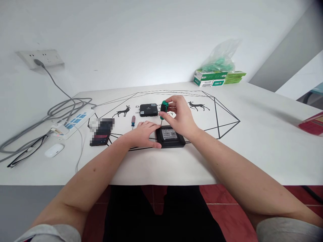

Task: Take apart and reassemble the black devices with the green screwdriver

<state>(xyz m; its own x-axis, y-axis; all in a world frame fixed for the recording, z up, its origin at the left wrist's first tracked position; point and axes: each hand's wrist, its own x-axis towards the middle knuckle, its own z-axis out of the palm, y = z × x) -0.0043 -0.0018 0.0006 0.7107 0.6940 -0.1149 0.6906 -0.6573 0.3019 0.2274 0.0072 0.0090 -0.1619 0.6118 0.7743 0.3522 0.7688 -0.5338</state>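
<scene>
A black electronic device [182, 142] lies on the table in front of me, its printed label facing up. My left hand [145, 134] holds its left side, thumb at the near corner and index finger at the far one. In my right hand [180, 116] is a green-and-black screwdriver [164, 107], gripped by the handle and pointing down. Its tip meets the device's far left corner; any screw there is too small to make out. Another black device [148, 110] rests flat just behind. Left of it lies a second screwdriver [133, 121] with a red-and-blue handle.
A phone [102, 132], partly blurred, lies left of my left hand. Farther left are a power strip [77, 122] with grey cables, a white earbud case [54, 150] and glasses [27, 153]. Green-and-white boxes [210, 78] with a plastic bag [222, 57] stand at the back right.
</scene>
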